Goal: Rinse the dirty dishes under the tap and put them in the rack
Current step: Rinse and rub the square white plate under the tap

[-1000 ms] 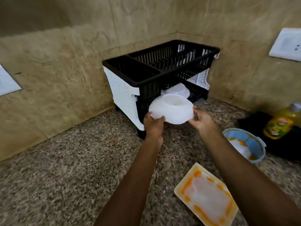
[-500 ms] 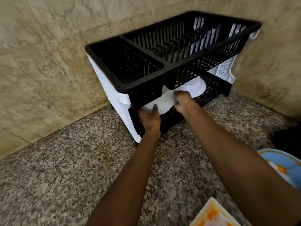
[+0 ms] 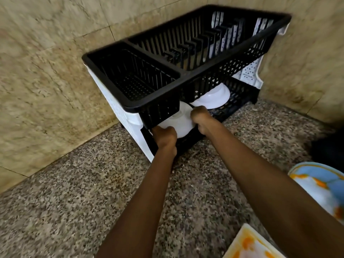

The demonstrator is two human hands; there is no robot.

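A black two-tier dish rack [image 3: 149,106] with white side panels stands in the tiled corner. An upside-down white bowl [image 3: 179,121] sits half inside the rack's lower tier. My left hand [image 3: 164,135] grips its near left rim, and my right hand [image 3: 202,118] holds its right rim. A second white bowl [image 3: 214,97], also upside down, lies deeper in the lower tier to the right. The upper tier holds nothing that I can see.
A blue bowl with orange smears [image 3: 322,189] sits at the right edge of the speckled granite counter [image 3: 74,202]. A square plate with orange stains [image 3: 249,244] lies at the bottom right. Something dark [image 3: 327,146] rests against the right wall.
Both hands have carried the white bowl from in front of the rack into its lower tier. The view has closed in on the rack.
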